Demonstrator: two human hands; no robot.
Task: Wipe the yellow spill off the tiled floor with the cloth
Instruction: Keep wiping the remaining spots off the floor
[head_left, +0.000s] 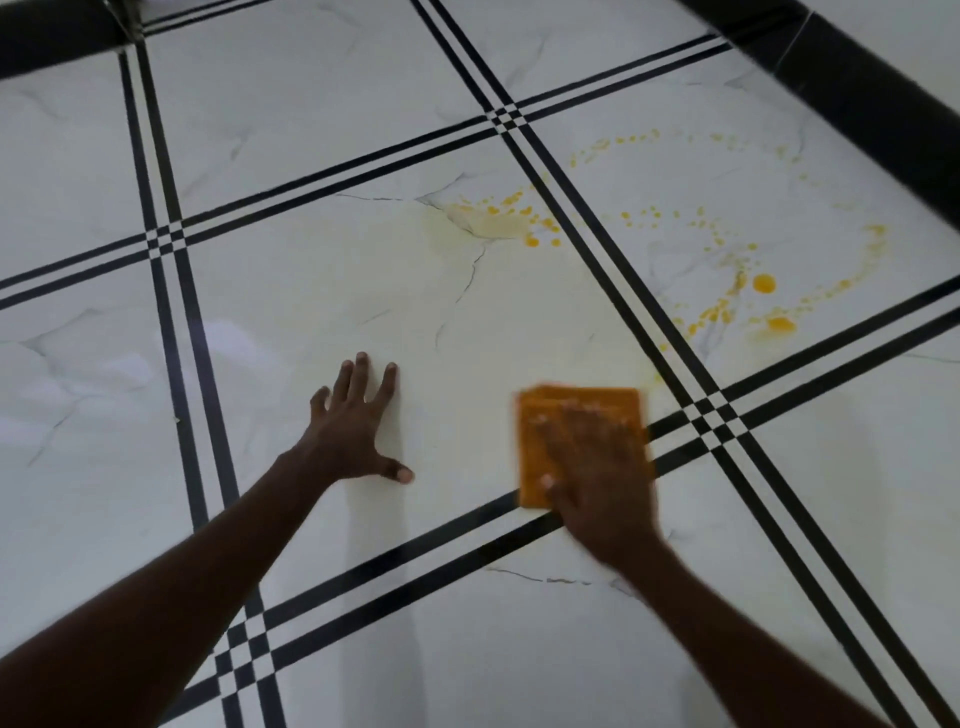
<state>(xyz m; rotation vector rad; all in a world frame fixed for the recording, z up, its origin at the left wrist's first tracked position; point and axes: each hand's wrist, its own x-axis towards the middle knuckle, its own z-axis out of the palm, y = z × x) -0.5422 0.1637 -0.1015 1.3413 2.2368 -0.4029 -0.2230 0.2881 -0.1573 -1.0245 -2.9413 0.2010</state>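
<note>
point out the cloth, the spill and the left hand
cloth (563, 402): head view, bare top part above the fingers
spill (763, 283): head view, a large yellow drop
left hand (349, 434): head view, back of the hand

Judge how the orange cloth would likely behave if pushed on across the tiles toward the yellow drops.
The orange cloth lies flat under the right hand, so it is probably thin and floppy. On the glossy floor it should slide easily. The pale yellow film suggests it may smear the drops.
</note>
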